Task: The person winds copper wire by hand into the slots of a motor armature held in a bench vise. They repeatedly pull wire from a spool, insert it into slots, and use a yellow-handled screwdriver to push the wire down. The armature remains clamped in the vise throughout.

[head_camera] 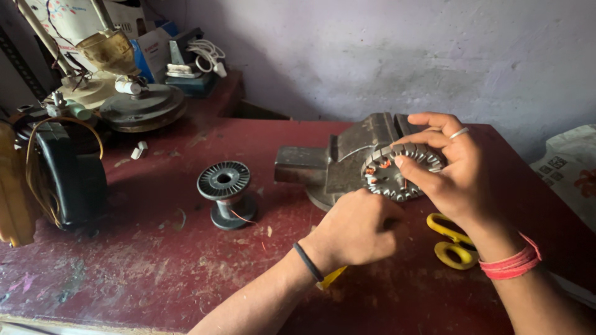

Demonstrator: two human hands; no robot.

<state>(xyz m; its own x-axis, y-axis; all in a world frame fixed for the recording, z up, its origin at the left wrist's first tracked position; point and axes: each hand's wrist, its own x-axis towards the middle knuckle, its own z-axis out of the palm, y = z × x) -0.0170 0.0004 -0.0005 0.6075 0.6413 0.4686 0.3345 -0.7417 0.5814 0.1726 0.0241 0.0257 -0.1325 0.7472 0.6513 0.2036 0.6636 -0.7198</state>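
On top of the grey metal vise [338,162], at the far middle of our red table [155,260], lies one round stator ring [397,177], flat, its axis upright. Our right hand [456,174] grasps its rim from the right, fingers wrapped over the top. Our left hand [357,229], clenched just before it, sits nearer us. We count one wire spool [225,189], one yellow scissors [450,239].

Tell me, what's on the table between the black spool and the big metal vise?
Nothing: the head view shows only bare red table between the black spool and the metal vise.
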